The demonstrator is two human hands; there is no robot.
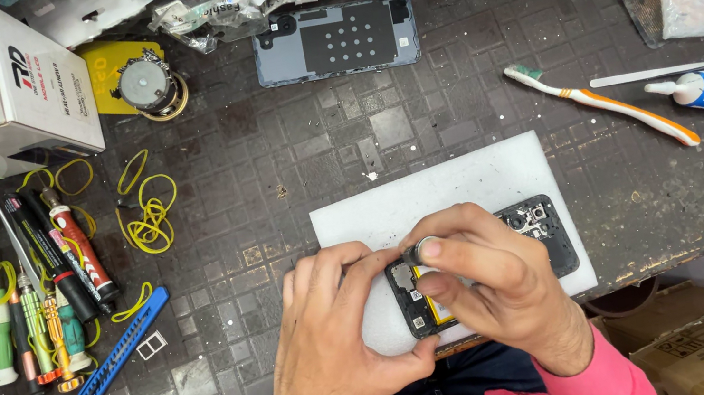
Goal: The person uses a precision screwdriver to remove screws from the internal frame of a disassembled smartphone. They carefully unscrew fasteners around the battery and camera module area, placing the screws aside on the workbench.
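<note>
In the head view, we see an opened phone lying with its back cover removed on a white pad, which rests on the dark tiled surface near its front edge. Our left hand is curled against the left end of the phone and steadies it; its fingers are bent, and we cannot tell if they pinch anything. Our right hand is closed around a small tool with a round grey cap, most likely a precision screwdriver, which stands nearly upright over the upper left part of the phone.

We judge that the step in hand is work on a screw or a small part inside the body, at the end away from the cameras. The next move calls, in our opinion, for light downward pressure and a steady tip, because the parts are small and the tip is hidden under the fingers.

The long axis of the phone runs left to right, a little tilted, with the right end higher in the picture. Its camera end points to the right. The separated back cover lies well apart, at the far side of the surface, and a toothbrush lies to the right of the pad.
</note>
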